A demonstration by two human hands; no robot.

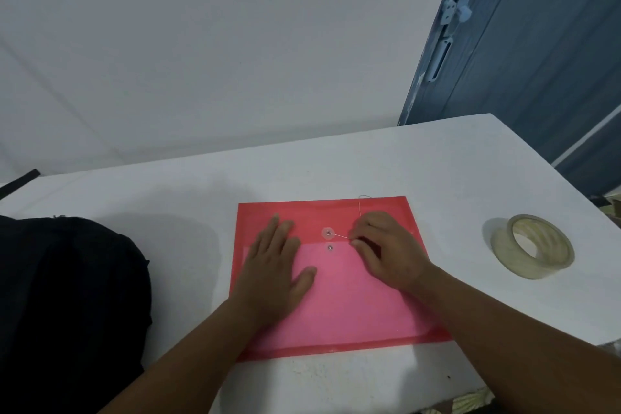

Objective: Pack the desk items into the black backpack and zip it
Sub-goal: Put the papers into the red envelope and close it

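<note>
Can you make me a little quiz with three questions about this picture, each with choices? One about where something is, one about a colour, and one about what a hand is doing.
1. Where is the tape roll?
A. right of the folder
B. on the backpack
C. under the folder

2. What colour is the folder?
A. green
B. red-pink
C. yellow

3. What is the right hand doing?
A. lying flat
B. lifting the tape
C. pinching the string

Answers: 1 A, it sits on the table to the folder's right. 2 B, the plastic is red-pink. 3 C, its fingertips grip the thin string by the button, while the left hand presses flat.
</note>
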